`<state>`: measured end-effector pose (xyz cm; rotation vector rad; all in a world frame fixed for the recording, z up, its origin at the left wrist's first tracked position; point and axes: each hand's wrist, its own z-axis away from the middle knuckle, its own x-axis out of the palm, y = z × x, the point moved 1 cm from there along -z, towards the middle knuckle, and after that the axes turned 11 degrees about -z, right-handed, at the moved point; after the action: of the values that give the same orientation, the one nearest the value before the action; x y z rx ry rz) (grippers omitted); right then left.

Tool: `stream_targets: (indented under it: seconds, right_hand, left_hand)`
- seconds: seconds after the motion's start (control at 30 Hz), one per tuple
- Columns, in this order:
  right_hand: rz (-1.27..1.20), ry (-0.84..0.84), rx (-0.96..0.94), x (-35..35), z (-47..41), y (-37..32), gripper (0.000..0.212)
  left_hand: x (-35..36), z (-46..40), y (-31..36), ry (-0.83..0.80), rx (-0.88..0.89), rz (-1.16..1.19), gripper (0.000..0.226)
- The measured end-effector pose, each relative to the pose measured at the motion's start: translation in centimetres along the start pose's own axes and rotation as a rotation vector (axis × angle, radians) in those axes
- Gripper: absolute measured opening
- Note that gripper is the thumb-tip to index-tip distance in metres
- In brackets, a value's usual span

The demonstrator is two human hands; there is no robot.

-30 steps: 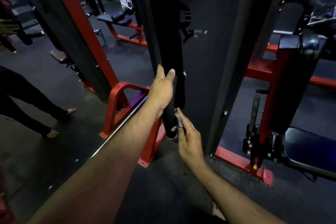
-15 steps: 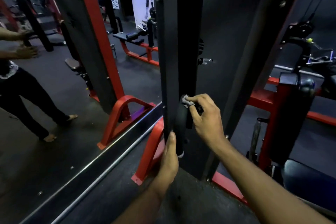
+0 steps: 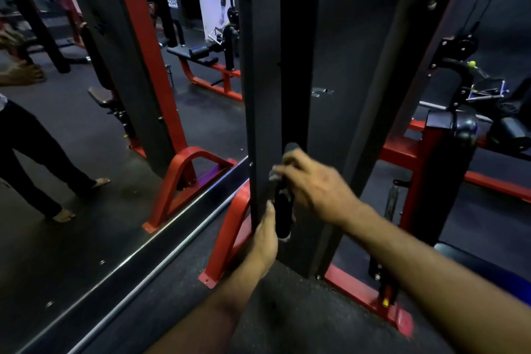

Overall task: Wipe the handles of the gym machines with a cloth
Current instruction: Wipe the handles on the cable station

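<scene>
The handle [image 3: 283,210] is a black, upright padded bar hanging against the dark machine post [image 3: 264,95]. The right hand [image 3: 313,190] clamps a small grey cloth [image 3: 274,175] around its upper part; the left hand [image 3: 264,238] grips its lower end. Most of the cloth is hidden under fingers. A dark rubber floor [image 3: 287,310], a mirror [image 3: 86,181] and red frames [image 3: 227,227] surround them.

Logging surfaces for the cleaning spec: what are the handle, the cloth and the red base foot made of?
Handle: black, matte, rounded, probably foam or rubber sleeve; dim light leaves it open.
Cloth: grey, crumpled under the right hand, soft fabric, weave not readable.
Red base foot: painted metal by its smooth sheen and bolted plate.
</scene>
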<state>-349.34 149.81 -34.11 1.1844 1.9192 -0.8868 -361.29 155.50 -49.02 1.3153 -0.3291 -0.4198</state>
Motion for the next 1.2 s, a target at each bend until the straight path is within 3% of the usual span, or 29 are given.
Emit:
stream_targets:
  seconds: [0.07,0.13,0.37,0.43,0.57,0.6,0.73,0.8,0.9,0.97,1.03,1.13,1.2]
  right_hand:
    - [0.018,0.067,0.045,-1.9,-2.0,2.6,0.037]
    - [0.029,0.077,0.068,-1.9,-2.9,3.5,0.034]
    - [-0.106,0.138,0.16,1.7,-0.7,0.0,0.035]
    - [-0.091,0.111,0.101,2.0,0.1,-0.5,0.039]
    - [-0.033,-0.006,-0.072,2.6,2.3,-0.3,0.04]
    - [-0.017,-0.049,-0.111,2.4,2.5,0.0,0.042]
    - [0.045,-0.215,-0.263,0.1,0.8,2.2,0.043]
    - [0.049,-0.182,-0.165,-0.8,-1.6,3.5,0.045]
    - [0.06,-0.122,-0.006,-0.9,-4.2,4.0,0.051]
    - [0.029,-0.086,0.034,-0.3,-4.4,3.7,0.04]
    - [0.001,-0.049,0.043,0.6,-3.5,2.8,0.034]
    - [0.022,-0.029,0.002,1.9,-1.0,1.2,0.043]
    - [0.024,0.008,-0.057,2.8,0.6,0.1,0.041]
  left_hand:
    - [0.1,-0.9,-0.9,-0.04,0.002,0.0,0.073]
    - [0.3,-2.2,-3.2,-0.061,-0.029,0.02,0.073]
    - [-0.1,-2.3,-3.1,-0.038,-0.036,-0.038,0.097]
    - [-0.4,-0.6,-0.8,-0.012,0.01,-0.015,0.088]
    - [-0.5,0.2,0.7,0.024,0.055,-0.038,0.036]
    - [-0.4,0.1,0.7,0.026,0.048,-0.03,0.036]
    - [-0.4,0.3,1.1,0.01,0.012,0.017,0.056]
    - [-0.5,-0.1,0.6,-0.033,0.006,0.02,0.068]
    - [-0.8,-0.5,0.3,-0.058,-0.016,0.035,0.065]
    - [-1.3,-0.6,0.4,-0.053,-0.018,0.003,0.065]
    - [-1.8,-0.8,0.1,-0.07,-0.007,-0.034,0.068]
    - [-2.0,-1.9,-2.1,-0.068,-0.028,-0.053,0.101]
    - [-2.0,-1.3,-1.0,-0.059,-0.005,-0.048,0.088]
